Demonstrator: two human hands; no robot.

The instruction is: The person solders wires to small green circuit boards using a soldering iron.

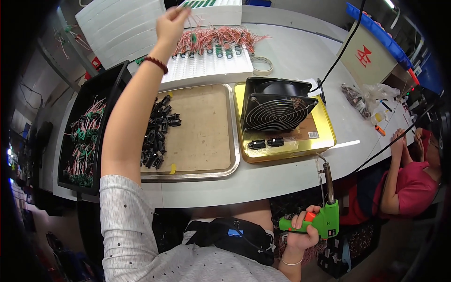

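My right hand (303, 229) is wrapped round the green handle of a soldering gun (331, 217), a finger by its orange trigger. Its metal barrel points up beside the table's front edge. Stretched far out to the back left, my left hand (172, 24) is closed in a pinch on thin pink and white wires (191, 22). A small green circuit board (193, 38) seems to hang from them, over a white foam tray (206, 70). On that tray lies a heap of pink-wired boards (211, 41) with round dark parts at their lower ends.
A metal-rimmed tray (232, 136) holds several small black housings (157, 136). Two more housings (266, 143) sit on a gold tin (324, 138), before a black fan (279, 105). Left stands a black bin (123, 77) of wired boards. Tape (262, 66) lies behind; another person (411, 188) sits right.
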